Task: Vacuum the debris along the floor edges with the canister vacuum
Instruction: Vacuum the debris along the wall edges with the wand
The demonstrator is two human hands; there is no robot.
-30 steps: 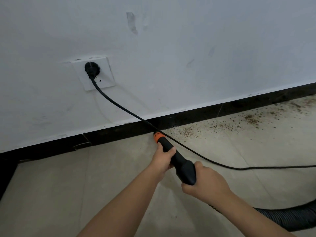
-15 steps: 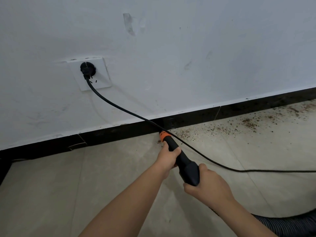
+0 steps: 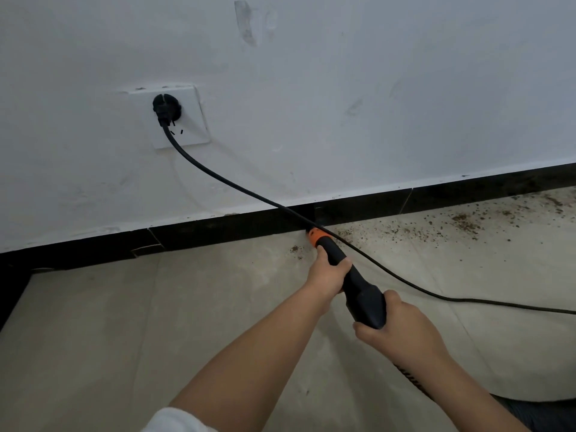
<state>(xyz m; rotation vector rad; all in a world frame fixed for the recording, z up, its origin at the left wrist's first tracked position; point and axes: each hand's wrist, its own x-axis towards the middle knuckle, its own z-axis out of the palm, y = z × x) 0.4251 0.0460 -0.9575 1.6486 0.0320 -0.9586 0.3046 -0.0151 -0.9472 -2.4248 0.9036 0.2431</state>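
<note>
Both hands on the nozzle (image 3: 349, 275). Left hand (image 3: 327, 277) wraps the slim forward part just behind the orange tip (image 3: 316, 234); right hand (image 3: 396, 330) curls round the wider rear end where the hose (image 3: 411, 377) joins. Both grips closed on the tool, no slack visible.

Tip sits low at the floor's far edge, close against the black skirting (image 3: 218, 227); whether it touches the tile cannot be told. A small cluster of debris (image 3: 296, 251) lies just left of the tip. The main scatter (image 3: 461, 224) runs along the same edge toward the floor's far right corner, thick near the skirting, thinner further out.

Cord (image 3: 249, 191) runs from the plug (image 3: 165, 109) in the wall socket (image 3: 184, 120), slants down across the skirting right at the tip, then trails over the floor (image 3: 124, 322) to the right edge.

Judgement: edge pass is early; most of the grit is not yet picked up.

To do the pass well:
- Keep the tip tight in the floor–skirting angle, mouth tilted flat to the tile.
- Left hand steers, right hand feeds hose.
- Move slowly rightward, overlapping strokes; return for the left cluster.
- Mind the cord at the tip: likely to snag or pull at the plug. Work beneath it or nudge it clear.
</note>
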